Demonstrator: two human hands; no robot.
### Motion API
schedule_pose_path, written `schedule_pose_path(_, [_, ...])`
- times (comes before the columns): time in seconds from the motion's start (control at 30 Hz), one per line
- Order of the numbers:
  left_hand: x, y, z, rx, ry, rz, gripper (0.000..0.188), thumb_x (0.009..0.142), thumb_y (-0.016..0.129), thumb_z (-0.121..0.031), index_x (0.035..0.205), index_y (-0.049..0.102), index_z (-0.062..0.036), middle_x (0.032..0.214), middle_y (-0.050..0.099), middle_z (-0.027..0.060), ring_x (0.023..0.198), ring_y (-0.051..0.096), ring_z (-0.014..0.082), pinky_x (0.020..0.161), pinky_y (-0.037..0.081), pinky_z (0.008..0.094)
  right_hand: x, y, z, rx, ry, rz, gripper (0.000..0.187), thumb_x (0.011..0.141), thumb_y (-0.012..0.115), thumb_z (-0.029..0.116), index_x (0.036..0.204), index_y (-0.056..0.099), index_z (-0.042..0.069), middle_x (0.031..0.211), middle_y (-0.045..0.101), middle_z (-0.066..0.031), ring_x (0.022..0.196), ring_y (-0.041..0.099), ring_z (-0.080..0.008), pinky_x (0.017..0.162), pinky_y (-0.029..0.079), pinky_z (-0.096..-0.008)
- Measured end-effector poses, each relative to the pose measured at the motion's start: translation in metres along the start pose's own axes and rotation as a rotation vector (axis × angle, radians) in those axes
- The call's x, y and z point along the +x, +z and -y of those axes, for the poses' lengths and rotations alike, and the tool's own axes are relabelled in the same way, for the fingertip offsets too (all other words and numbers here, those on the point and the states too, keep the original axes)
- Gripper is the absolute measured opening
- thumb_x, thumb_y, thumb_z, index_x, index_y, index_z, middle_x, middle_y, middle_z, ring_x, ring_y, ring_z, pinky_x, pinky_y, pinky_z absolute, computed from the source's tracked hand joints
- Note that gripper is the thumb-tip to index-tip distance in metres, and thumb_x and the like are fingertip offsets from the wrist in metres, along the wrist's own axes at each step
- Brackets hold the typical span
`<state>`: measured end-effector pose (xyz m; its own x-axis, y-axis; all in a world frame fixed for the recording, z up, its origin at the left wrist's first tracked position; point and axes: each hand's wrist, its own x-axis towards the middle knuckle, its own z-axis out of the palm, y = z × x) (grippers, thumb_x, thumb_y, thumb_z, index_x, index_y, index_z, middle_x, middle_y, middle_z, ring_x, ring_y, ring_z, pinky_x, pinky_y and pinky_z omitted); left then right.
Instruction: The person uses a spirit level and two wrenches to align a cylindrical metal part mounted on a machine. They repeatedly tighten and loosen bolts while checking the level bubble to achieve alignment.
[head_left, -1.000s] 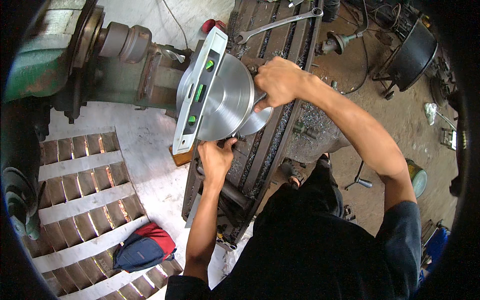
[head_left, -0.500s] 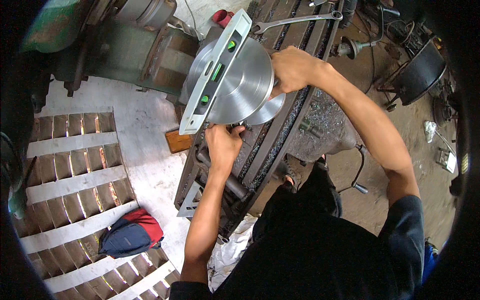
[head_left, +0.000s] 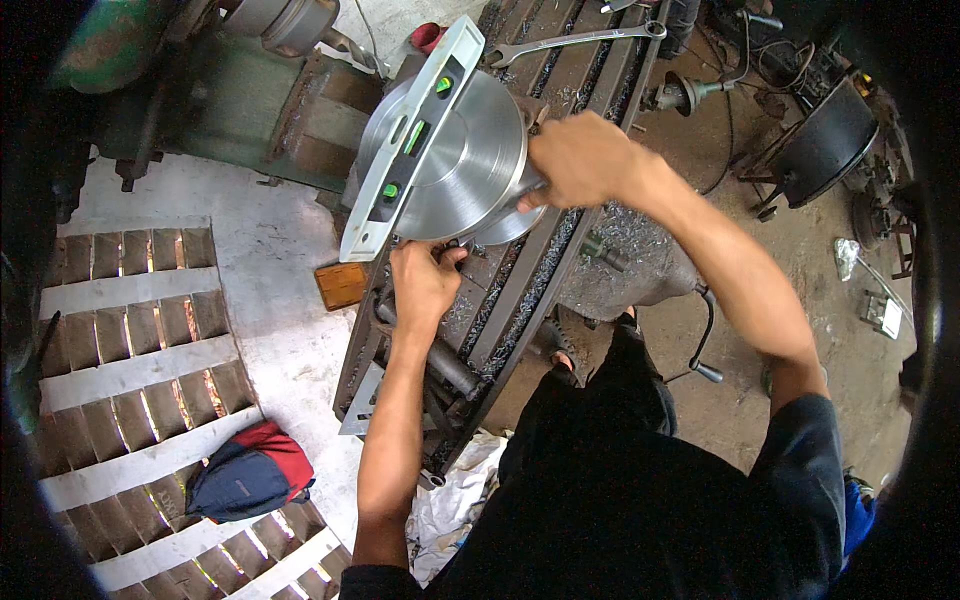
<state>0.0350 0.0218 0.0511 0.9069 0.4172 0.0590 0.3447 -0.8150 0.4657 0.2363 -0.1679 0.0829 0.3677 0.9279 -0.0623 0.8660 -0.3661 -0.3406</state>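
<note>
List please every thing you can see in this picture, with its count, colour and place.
disc: 1, silver metal, on the machine table, top centre
level: 1, pale grey with green vials, lying across the disc
machine table: 1, dark slotted metal, centre
wrench: 1, silver, on the table, top
swarf: a pile, grey, right edge of the table
block: 1, orange-brown, on the floor left of the table
bag: 1, red and dark blue, lower left on the grating
grating: 1, pale, left floor
rag: 1, white, bottom centre
left hand: 1, at the disc's lower edge
right hand: 1, gripping the disc's right side
</note>
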Motion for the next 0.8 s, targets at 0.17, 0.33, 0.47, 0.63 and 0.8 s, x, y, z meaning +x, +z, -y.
schedule_pose_path(0.17, [0.004, 0.001, 0.009, -0.020, 0.111, 0.017, 0.025, 0.073, 0.083, -0.001, 0.096, 0.076, 0.0058, 0.095, 0.074, 0.0233, 0.086, 0.074, 0.0349, 0.080, 0.055, 0.0394, -0.031, 0.016, 0.020, -0.026, 0.169, -0.074, 0.058, 0.081, 0.073, 0.058, 0.080, 0.073, 0.000, 0.081, 0.071, -0.0206, 0.081, 0.072, -0.0393, 0.076, 0.056, -0.0484])
schedule_pose_path(0.33, [0.004, 0.005, 0.006, 0.081, 0.198, -0.023, 0.024, 0.072, 0.081, 0.002, 0.095, 0.075, 0.0061, 0.094, 0.074, 0.0240, 0.085, 0.074, 0.0369, 0.078, 0.056, 0.0408, -0.012, 0.025, -0.009, 0.032, 0.062, -0.060, 0.061, 0.080, 0.073, 0.060, 0.079, 0.072, -0.001, 0.083, 0.071, -0.0208, 0.083, 0.071, -0.0415, 0.076, 0.055, -0.0496])
schedule_pose_path(0.47, [0.011, 0.005, 0.004, -0.050, 0.071, 0.040, 0.024, 0.071, 0.080, 0.006, 0.094, 0.073, 0.0076, 0.095, 0.073, 0.0263, 0.086, 0.074, 0.0377, 0.076, 0.057, 0.0422, -0.023, 0.042, -0.007, 0.117, 0.157, -0.017, 0.064, 0.080, 0.072, 0.063, 0.075, 0.072, 0.000, 0.075, 0.070, -0.0204, 0.080, 0.070, -0.0412, 0.074, 0.055, -0.0486])
schedule_pose_path(0.63, [0.010, 0.002, 0.004, -0.011, 0.085, 0.045, 0.024, 0.071, 0.078, 0.009, 0.094, 0.073, 0.0086, 0.096, 0.074, 0.0250, 0.087, 0.074, 0.0378, 0.077, 0.057, 0.0416, -0.034, 0.054, 0.007, 0.008, 0.209, -0.149, 0.061, 0.081, 0.070, 0.065, 0.084, 0.077, 0.004, 0.071, 0.069, -0.0195, 0.078, 0.071, -0.0388, 0.075, 0.054, -0.0465])
schedule_pose_path(0.8, [0.009, 0.007, 0.013, 0.089, 0.191, -0.002, 0.024, 0.070, 0.079, 0.008, 0.094, 0.073, 0.0070, 0.094, 0.074, 0.0223, 0.085, 0.073, 0.0377, 0.077, 0.055, 0.0399, -0.035, 0.052, 0.015, 0.025, 0.283, -0.147, 0.066, 0.079, 0.070, 0.069, 0.085, 0.076, 0.003, 0.073, 0.067, -0.0212, 0.079, 0.071, -0.0391, 0.077, 0.053, -0.0467])
